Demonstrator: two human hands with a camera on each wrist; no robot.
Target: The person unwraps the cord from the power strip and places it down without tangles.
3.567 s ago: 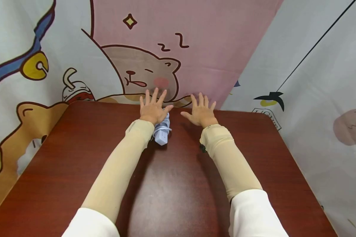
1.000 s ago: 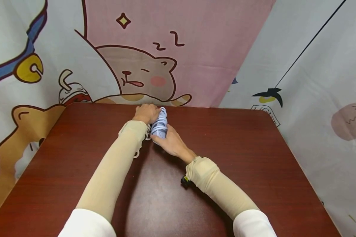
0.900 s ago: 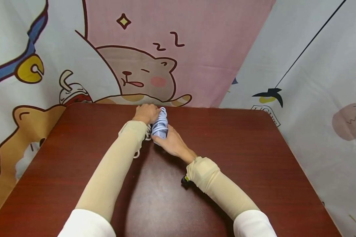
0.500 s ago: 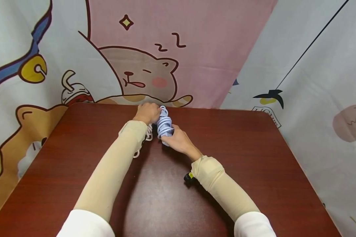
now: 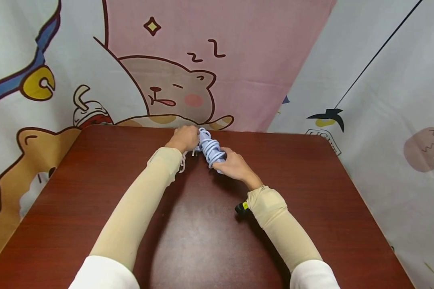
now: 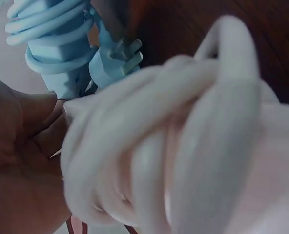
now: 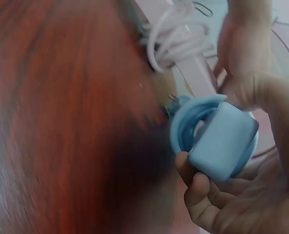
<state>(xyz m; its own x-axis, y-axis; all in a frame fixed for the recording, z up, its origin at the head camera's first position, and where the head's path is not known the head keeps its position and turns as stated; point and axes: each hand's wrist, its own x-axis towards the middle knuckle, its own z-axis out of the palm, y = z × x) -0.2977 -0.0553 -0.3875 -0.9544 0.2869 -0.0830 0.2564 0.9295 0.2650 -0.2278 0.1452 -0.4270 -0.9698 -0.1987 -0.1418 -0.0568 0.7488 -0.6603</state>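
Observation:
In the head view my right hand [image 5: 235,165] grips the near end of a pale blue power strip [image 5: 211,150], its own cord wound round it. The strip is tilted and held at the back of the table. The strip's plug [image 6: 114,64] sticks out beside it in the left wrist view. My left hand [image 5: 185,138] is curled at the far end, to the left of the blue strip. It appears to grip a white power strip [image 7: 196,73] wrapped in thick white cord [image 6: 139,141], mostly hidden under the left forearm in the head view.
The brown table [image 5: 188,241] ends at a cartoon-printed curtain [image 5: 264,52] just behind the hands. Another curtain stands along the right side. A small black device with a yellow patch [image 5: 241,208] sits at the right wrist.
Both hands started spread flat in the air and then took hold. Over the last second the right hand has swung the blue strip rightward, away from the white one; the left hand moved slightly right.

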